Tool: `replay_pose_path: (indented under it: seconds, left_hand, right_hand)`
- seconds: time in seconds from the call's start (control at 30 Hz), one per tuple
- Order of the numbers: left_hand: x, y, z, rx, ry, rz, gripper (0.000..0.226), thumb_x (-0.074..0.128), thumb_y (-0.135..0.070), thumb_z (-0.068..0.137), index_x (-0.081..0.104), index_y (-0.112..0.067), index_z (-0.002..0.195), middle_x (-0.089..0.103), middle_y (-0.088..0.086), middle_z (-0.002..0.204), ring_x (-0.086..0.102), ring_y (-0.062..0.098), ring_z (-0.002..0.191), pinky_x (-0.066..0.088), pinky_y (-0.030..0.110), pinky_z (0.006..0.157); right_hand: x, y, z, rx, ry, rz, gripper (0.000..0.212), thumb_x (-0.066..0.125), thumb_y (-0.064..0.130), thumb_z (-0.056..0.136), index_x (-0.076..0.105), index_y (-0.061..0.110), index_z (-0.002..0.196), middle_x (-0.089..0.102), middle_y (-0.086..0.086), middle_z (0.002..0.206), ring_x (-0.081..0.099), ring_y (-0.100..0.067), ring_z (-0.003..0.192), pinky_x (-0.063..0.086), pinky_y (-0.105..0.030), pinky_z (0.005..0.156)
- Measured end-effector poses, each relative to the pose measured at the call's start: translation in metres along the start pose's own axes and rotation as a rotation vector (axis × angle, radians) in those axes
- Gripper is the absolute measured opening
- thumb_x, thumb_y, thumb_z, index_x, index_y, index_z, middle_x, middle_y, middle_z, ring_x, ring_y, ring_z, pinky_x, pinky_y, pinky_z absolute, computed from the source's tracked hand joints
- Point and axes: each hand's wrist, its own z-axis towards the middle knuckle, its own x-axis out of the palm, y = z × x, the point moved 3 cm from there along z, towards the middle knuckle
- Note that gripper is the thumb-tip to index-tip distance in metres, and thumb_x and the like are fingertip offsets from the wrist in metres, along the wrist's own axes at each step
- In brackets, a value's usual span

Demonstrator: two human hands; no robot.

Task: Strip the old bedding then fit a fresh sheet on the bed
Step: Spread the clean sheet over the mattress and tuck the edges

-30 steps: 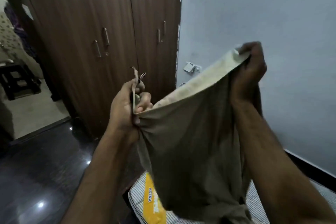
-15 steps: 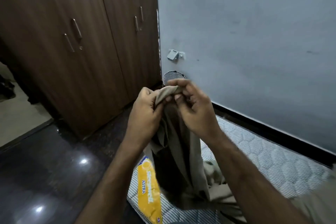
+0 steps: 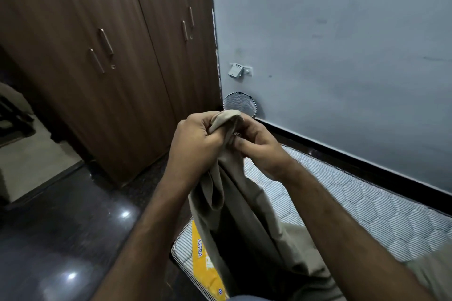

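Note:
A beige-grey sheet (image 3: 234,205) hangs in folds from both my hands down onto a striped quilted mattress (image 3: 367,205) that lies on the floor along the wall. My left hand (image 3: 195,144) grips a bunched edge of the sheet at the top. My right hand (image 3: 259,146) pinches the same edge right beside it, fingers curled round the cloth. The hands touch each other above the mattress's near corner. A yellow label (image 3: 205,259) marked ASTRA runs along the mattress end.
A brown wooden wardrobe (image 3: 102,61) with metal handles stands to the left. The grey wall (image 3: 342,44) with a black skirting runs on the right. A mesh bin (image 3: 239,104) sits in the corner. Glossy dark floor (image 3: 61,239) lies at lower left.
My hands held the sheet's edge stretched wide apart and high a second ago. They have come together and lowered, and the cloth is now bunched between them.

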Motion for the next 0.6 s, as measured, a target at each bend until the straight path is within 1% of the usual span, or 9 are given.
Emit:
replay_pose_path:
  seconds: [0.1,0.2,0.23,0.3,0.4,0.43,0.5,0.53,0.6]
  left_hand:
    - [-0.005,-0.001,0.001,0.009,-0.083,0.071,0.045,0.052,-0.052,0.08,0.072,-0.013,0.092,0.07,0.008,0.075,0.069,0.017,0.072,0.055,0.045,0.065]
    - [-0.013,-0.004,-0.001,0.005,-0.217,-0.072,0.037,0.053,-0.041,0.085,0.07,-0.008,0.087,0.061,0.018,0.071,0.05,0.006,0.064,0.052,0.039,0.058]
    - [-0.018,-0.005,-0.001,-0.013,-0.299,-0.132,0.031,0.053,-0.034,0.086,0.069,-0.009,0.083,0.057,0.014,0.065,0.047,0.005,0.062,0.047,0.035,0.055]
    - [-0.028,-0.005,0.0,-0.074,-0.439,-0.255,0.025,0.052,-0.022,0.091,0.064,-0.012,0.072,0.047,-0.005,0.058,0.041,0.004,0.058,0.038,0.032,0.053]
    - [-0.035,-0.005,0.006,-0.185,-0.475,-0.461,0.04,0.05,-0.012,0.103,0.057,-0.022,0.065,0.049,-0.012,0.058,0.043,0.004,0.057,0.039,0.025,0.055]
    - [-0.033,-0.003,0.008,-0.233,-0.462,-0.561,0.039,0.051,-0.016,0.105,0.058,-0.022,0.067,0.053,-0.009,0.061,0.049,0.007,0.061,0.044,0.026,0.059]
    - [-0.026,0.004,0.008,-0.356,-0.421,-0.709,0.032,0.051,-0.028,0.106,0.062,-0.019,0.077,0.062,0.001,0.071,0.059,0.016,0.07,0.052,0.034,0.071]
    - [-0.022,0.007,0.008,-0.415,-0.371,-0.741,0.031,0.051,-0.034,0.106,0.065,-0.015,0.086,0.067,0.006,0.078,0.065,0.021,0.076,0.055,0.038,0.075]
    - [-0.01,0.015,0.003,-0.493,-0.25,-0.807,0.038,0.049,-0.043,0.105,0.069,-0.011,0.1,0.073,0.014,0.093,0.071,0.028,0.09,0.058,0.043,0.084]
  right_hand:
    - [0.004,-0.018,-0.008,0.134,0.051,0.08,0.037,0.061,0.002,0.094,0.055,0.005,0.13,0.067,-0.002,0.113,0.059,-0.014,0.108,0.049,-0.028,0.094]
    - [0.001,-0.045,-0.02,0.253,0.18,-0.006,0.031,0.063,0.01,0.094,0.06,0.0,0.124,0.068,-0.007,0.112,0.06,-0.018,0.105,0.051,-0.03,0.09]
    - [-0.004,-0.056,-0.026,0.299,0.197,-0.039,0.033,0.066,0.015,0.094,0.06,-0.004,0.121,0.067,-0.01,0.11,0.06,-0.021,0.103,0.052,-0.03,0.088]
    - [-0.016,-0.077,-0.038,0.394,0.214,-0.054,0.041,0.071,0.026,0.092,0.06,-0.005,0.117,0.065,-0.014,0.105,0.058,-0.024,0.099,0.05,-0.032,0.083]
    - [-0.041,-0.103,-0.055,0.532,0.187,-0.122,0.018,0.069,0.019,0.093,0.07,0.01,0.109,0.071,-0.007,0.1,0.063,-0.018,0.091,0.053,-0.028,0.078]
    - [-0.054,-0.111,-0.058,0.585,0.16,-0.204,0.01,0.07,0.022,0.093,0.073,0.014,0.099,0.072,-0.003,0.091,0.063,-0.015,0.084,0.053,-0.029,0.073]
    - [-0.081,-0.118,-0.057,0.621,0.029,-0.506,0.013,0.073,0.028,0.09,0.074,0.017,0.083,0.072,0.002,0.078,0.062,-0.01,0.072,0.054,-0.035,0.07]
    - [-0.096,-0.116,-0.054,0.591,-0.076,-0.649,0.013,0.069,0.023,0.089,0.075,0.022,0.078,0.073,0.007,0.074,0.062,-0.006,0.07,0.054,-0.036,0.072]
    - [-0.108,-0.086,-0.039,0.421,-0.37,-0.843,0.027,0.06,0.008,0.086,0.076,0.027,0.074,0.074,0.014,0.073,0.062,0.005,0.07,0.052,-0.032,0.072]
